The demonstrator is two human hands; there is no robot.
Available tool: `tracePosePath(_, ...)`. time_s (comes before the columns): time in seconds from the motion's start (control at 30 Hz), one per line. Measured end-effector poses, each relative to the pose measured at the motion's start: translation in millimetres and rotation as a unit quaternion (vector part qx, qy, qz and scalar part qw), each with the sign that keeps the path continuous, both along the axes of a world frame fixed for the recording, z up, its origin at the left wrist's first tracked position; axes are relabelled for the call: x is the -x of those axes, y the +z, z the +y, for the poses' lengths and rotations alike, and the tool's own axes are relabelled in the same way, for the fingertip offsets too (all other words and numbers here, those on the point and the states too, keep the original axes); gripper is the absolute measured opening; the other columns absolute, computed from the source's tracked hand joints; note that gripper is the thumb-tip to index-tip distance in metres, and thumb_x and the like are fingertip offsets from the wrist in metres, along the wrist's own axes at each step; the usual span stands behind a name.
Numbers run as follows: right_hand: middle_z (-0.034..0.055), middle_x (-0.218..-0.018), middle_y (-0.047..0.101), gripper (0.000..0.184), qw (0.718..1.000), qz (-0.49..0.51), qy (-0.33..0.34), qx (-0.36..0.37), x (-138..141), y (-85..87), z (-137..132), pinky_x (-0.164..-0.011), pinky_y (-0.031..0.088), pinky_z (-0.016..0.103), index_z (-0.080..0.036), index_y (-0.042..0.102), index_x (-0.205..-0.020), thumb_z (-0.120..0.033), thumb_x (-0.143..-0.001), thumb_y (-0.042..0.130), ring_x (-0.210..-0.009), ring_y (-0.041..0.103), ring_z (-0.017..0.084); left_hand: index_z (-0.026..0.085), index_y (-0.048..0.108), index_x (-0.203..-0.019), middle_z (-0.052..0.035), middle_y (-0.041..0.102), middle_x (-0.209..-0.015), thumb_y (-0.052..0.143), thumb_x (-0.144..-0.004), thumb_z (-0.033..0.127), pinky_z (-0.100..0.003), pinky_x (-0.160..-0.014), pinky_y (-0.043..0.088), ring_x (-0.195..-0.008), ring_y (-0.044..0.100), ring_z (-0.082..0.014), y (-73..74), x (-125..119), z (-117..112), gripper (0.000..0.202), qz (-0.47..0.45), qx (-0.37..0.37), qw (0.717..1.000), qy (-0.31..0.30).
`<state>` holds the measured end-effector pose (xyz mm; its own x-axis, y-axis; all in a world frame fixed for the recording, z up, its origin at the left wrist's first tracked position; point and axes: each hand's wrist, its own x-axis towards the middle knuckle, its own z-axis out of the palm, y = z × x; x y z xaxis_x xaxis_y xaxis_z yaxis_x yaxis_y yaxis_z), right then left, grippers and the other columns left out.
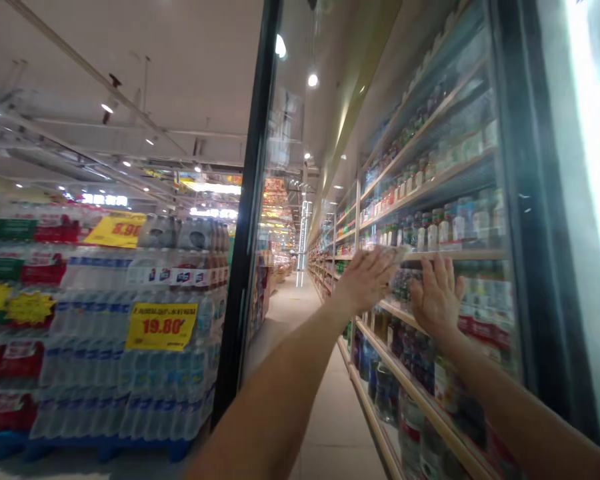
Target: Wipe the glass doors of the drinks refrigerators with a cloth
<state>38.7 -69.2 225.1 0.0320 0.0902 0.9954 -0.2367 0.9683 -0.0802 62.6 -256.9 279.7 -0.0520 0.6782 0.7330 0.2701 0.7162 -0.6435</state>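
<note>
A framed glass door [325, 160] stands in front of me, and both my arms reach up to its pane. My left hand [365, 283] lies against the glass, fingers stretched over a pale, crumpled cloth [399, 254] that shows past the fingertips. Just right of it is my right hand [437, 297], empty, with its fingers apart and palm turned to the pane. Blur hides the exact contact of the fingers. Rows of bottles [433, 230] on shelves show in or through the glass; I cannot tell which.
Stacked packs of water bottles [165, 373] stand at left on a blue pallet [105, 447], with a yellow price sign [163, 327]. The door's dark left frame [245, 200] divides them from the pane. A bright light strip [593, 133] runs along the right.
</note>
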Motion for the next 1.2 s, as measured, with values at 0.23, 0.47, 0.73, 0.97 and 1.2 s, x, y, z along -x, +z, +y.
tracePosePath(0.23, 0.0152, -0.146, 0.029, 0.057, 1.0, -0.011, 0.008, 0.009, 0, -1.1, -4, -0.104, 0.019, 0.06, -0.015, 0.03, -0.14, -0.035, -0.088, 0.034, -0.136, 0.021, 0.031, 0.013, 0.024, -0.141, -0.0169, 0.022, -0.149, 0.036, -0.088, 0.038, -0.059, -0.106, 0.019, -0.137, 0.018, -0.034, 42.4, -10, -100, 0.059, 0.041, -0.424, 0.903, 0.057)
tracePosePath(0.47, 0.0155, -0.143, 0.035, 0.053, 1.0, 0.015, 0.007, 0.002, 4, -3.6, -2, -0.104, 0.022, 0.058, -0.015, 0.038, -0.137, -0.036, -0.088, 0.034, -0.135, 0.026, 0.031, 0.024, 0.033, -0.137, -0.0006, 0.026, -0.149, 0.028, -0.09, 0.048, -0.044, -0.112, 0.018, -0.14, 0.012, -0.0242, -27.0, -4, -8, 0.053, -0.014, 0.031, 0.999, 0.001)
tracePosePath(0.73, 0.016, -0.144, 0.033, 0.054, 1.0, 0.015, 0.005, 0.007, 2, -4.1, -3, -0.104, 0.021, 0.057, -0.015, 0.036, -0.137, -0.037, -0.088, 0.034, -0.135, 0.025, 0.031, 0.016, 0.026, -0.14, -0.0108, 0.019, -0.151, 0.031, -0.09, 0.04, -0.053, -0.11, 0.018, -0.139, 0.009, -0.0307, 38.8, -10, -61, 0.055, 0.022, -0.363, 0.931, 0.035)
tracePosePath(0.97, 0.0144, -0.142, 0.037, 0.051, 0.999, 0.028, 0.011, -0.017, 2, -6.8, 2, -0.104, 0.024, 0.054, -0.018, 0.037, -0.137, -0.033, -0.088, 0.034, -0.134, 0.028, 0.029, 0.027, 0.037, -0.135, -0.0006, 0.028, -0.149, 0.028, -0.09, 0.049, -0.045, -0.111, 0.02, -0.139, 0.017, -0.0238, -19.6, -2, -18, 0.051, 0.01, 0.045, 0.999, -0.013)
tracePosePath(1.2, 0.0138, -0.144, 0.034, 0.052, 1.0, 0.025, -0.006, -0.011, 2, -8.7, 0, -0.104, 0.023, 0.053, -0.016, 0.037, -0.137, -0.032, -0.087, 0.034, -0.135, 0.026, 0.028, 0.018, 0.036, -0.136, -0.0153, 0.024, -0.148, 0.034, -0.089, 0.042, -0.054, -0.107, 0.02, -0.139, 0.014, -0.0307, -16.5, -12, -101, 0.052, 0.063, -0.378, 0.922, 0.05)
